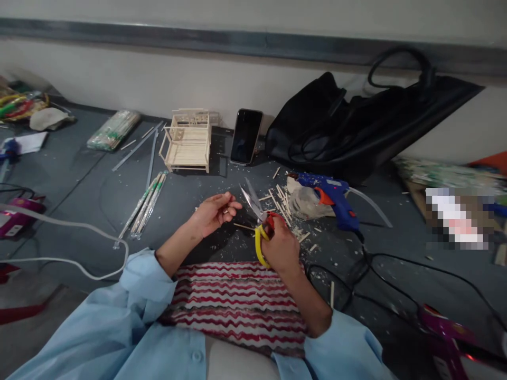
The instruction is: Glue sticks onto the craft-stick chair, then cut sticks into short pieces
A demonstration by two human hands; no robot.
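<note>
My right hand grips scissors with yellow and red handles, blades open and pointing up and left. My left hand is just left of the blades, fingers curled in a pinch on a small thin stick that is hard to make out. Cut wooden sticks lie scattered right of the blades. A small wooden stick-built bench model stands farther back.
A blue glue gun with its black cord lies to the right. A phone leans on the wall beside a black bag. Packs of sticks, a white cable and a striped cloth are near me.
</note>
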